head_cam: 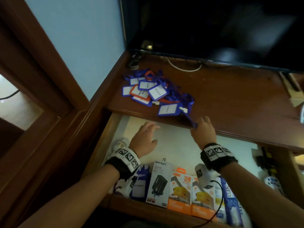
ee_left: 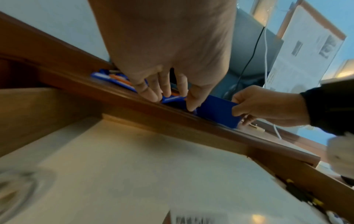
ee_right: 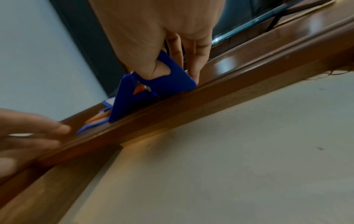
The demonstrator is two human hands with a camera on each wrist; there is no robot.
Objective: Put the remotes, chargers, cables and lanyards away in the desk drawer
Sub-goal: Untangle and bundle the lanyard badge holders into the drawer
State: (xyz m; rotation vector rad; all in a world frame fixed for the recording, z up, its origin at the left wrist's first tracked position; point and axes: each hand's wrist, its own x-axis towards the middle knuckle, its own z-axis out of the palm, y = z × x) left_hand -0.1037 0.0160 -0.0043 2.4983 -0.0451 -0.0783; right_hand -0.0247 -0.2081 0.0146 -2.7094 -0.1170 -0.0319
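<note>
**Lanyard badge pinched at desk edge**

Left hand (head_cam: pixel 144 140), centre-left, fingers spread and empty over the open drawer (head_cam: pixel 177 145), probably ready to receive. Right hand (head_cam: pixel 203 129) pinches a blue badge holder (ee_right: pixel 164 81) at the desk lip; lanyard pile (head_cam: pixel 153 91) above. Charger boxes (head_cam: pixel 179 193) line the drawer's lower edge

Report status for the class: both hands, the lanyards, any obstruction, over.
Right hand pinches a blue badge holder at the desk edge. Left hand open over the drawer. Lanyard pile on the desktop. Nothing blocking.
</note>
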